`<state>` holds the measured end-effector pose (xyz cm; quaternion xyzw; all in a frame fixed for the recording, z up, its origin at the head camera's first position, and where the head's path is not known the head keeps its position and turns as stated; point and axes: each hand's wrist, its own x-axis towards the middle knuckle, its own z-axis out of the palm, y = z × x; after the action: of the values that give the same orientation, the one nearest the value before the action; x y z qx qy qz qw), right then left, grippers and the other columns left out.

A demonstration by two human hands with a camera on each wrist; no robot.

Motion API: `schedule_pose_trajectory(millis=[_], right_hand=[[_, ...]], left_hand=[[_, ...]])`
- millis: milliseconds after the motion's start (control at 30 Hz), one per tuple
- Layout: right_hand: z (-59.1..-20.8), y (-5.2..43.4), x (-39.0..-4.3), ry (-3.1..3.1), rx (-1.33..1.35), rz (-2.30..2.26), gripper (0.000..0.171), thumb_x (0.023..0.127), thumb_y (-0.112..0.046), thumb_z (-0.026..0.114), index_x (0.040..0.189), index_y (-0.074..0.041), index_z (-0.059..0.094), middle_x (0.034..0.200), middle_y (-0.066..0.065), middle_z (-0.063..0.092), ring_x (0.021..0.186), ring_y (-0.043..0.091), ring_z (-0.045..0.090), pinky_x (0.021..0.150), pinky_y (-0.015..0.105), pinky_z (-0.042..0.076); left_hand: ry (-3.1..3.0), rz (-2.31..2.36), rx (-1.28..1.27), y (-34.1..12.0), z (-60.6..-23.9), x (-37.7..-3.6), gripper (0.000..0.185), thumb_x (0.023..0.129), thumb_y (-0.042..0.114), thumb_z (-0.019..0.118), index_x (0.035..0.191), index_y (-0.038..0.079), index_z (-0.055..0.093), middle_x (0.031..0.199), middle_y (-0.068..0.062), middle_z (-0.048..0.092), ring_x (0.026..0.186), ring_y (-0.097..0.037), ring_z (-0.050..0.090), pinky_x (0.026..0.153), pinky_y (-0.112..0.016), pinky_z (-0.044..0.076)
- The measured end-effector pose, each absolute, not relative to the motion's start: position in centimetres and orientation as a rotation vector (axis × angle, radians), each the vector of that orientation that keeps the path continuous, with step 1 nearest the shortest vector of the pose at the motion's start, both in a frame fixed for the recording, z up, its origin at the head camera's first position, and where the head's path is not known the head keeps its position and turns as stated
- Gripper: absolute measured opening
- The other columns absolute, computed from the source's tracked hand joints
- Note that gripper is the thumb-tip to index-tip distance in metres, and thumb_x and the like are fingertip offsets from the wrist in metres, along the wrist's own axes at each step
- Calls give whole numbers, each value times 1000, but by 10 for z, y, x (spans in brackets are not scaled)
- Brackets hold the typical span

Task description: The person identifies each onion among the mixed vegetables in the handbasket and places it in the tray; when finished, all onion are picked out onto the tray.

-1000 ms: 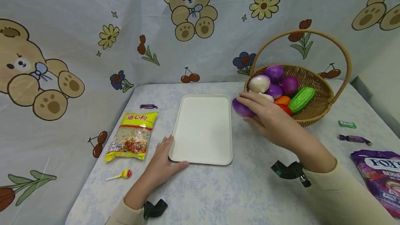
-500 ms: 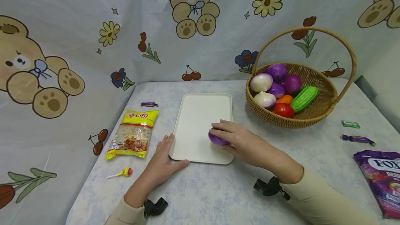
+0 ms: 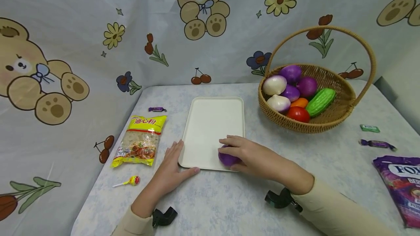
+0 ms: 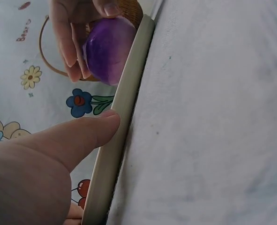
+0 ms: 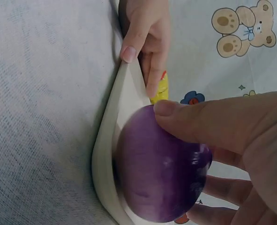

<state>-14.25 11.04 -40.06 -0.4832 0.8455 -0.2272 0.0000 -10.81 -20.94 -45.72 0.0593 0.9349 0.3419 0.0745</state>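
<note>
Round purple toy onion down on white rectangular tray's near right corner.
Gripped yet by right hand; left hand flat, steadying near left corner.

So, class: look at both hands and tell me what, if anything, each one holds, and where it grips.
The right hand grips the round purple plastic onion around its sides; the left hand holds nothing, resting against the white tray's corner.

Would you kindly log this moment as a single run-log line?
right hand: grips purple onion, on tray near front edge | left hand: steadies tray's front-left corner | basket: holds other vegetables
</note>
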Motion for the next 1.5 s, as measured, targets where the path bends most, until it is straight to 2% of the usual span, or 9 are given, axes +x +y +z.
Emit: schedule_pose_trajectory(millis=[267, 633, 933, 1267, 1500], right_hand=[[-396, 112, -143, 2650, -1512, -698, 58, 89, -18, 89, 141, -5, 66, 154, 14, 53, 143, 32, 47, 111, 46, 46], [-385, 116, -143, 2684, -1472, -743, 63, 90, -24, 88, 146, -7, 63, 154, 13, 53, 142, 31, 48, 110, 46, 47], [-365, 141, -156, 2784, -1485, -951, 62, 91, -20, 87, 146, -5, 62, 151, 11, 57, 137, 29, 54, 108, 48, 49], [-333, 180, -197, 2951, -1466, -1079, 60, 87, -11, 88, 142, -4, 65, 140, 9, 65, 129, 29, 60, 107, 52, 49], [-303, 212, -232, 3048, -1166, -941, 64, 91, -21, 86, 148, -5, 59, 147, 15, 59, 132, 38, 54, 99, 61, 52]], left_hand=[[2810, 1009, 159, -209, -457, -110, 123, 83, 71, 79, 170, 9, 18, 174, -12, 14, 159, -30, 2, 125, -58, 7], [2795, 1024, 158, -211, -457, -107, 123, 82, 71, 79, 170, 9, 17, 174, -10, 14, 159, -28, 1, 126, -56, 6], [2790, 1019, 185, -211, -455, -106, 123, 83, 69, 79, 170, 9, 15, 174, -9, 12, 159, -25, 0, 127, -51, 3], [2774, 1031, 176, -210, -456, -108, 124, 82, 70, 79, 170, 11, 15, 174, -7, 11, 159, -25, -2, 126, -53, 4], [2774, 1038, 173, -209, -456, -108, 124, 82, 70, 80, 170, 10, 15, 174, -9, 12, 159, -27, -1, 126, -55, 4]])
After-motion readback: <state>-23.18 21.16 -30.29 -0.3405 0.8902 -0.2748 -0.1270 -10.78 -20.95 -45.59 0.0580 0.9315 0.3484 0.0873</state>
